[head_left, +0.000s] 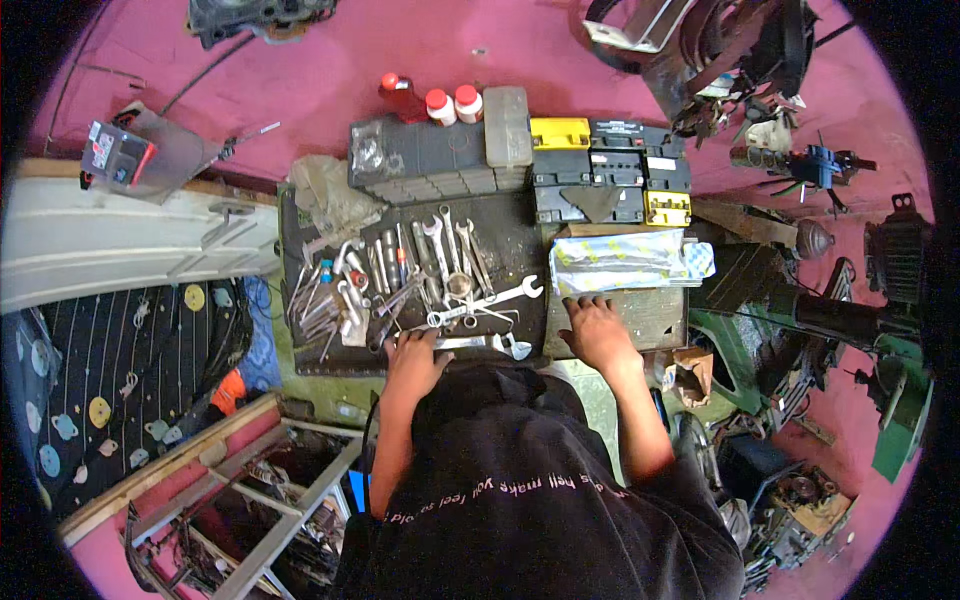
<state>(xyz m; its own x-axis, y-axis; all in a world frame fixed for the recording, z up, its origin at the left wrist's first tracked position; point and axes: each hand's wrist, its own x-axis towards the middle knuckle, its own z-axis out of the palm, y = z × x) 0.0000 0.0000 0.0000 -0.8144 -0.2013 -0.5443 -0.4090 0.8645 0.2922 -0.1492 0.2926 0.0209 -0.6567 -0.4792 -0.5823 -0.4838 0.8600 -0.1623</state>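
My left hand [412, 364] rests at the near edge of the dark workbench [395, 217], fingers apart. Its fingertips are by the handle end of an adjustable wrench [470, 342]; whether they touch it I cannot tell. Just beyond lies a large open-end wrench [505, 297] with a smaller spanner across it. Several combination wrenches [447, 240] and a heap of sockets and metal tools [335, 310] spread over the bench's left part. On a worn board [650, 315] at the right, my right hand [600, 338] lies with fingers spread, holding nothing, below a long plastic-wrapped package [620, 262].
Stacked batteries [590, 172] and dark boxes [430, 165] line the back, with red-capped bottles [440, 106] on top. A crumpled plastic bag [328, 195] sits at the back left. Belts [735, 45] hang on the pink wall. A metal frame [250, 510] stands at the lower left.
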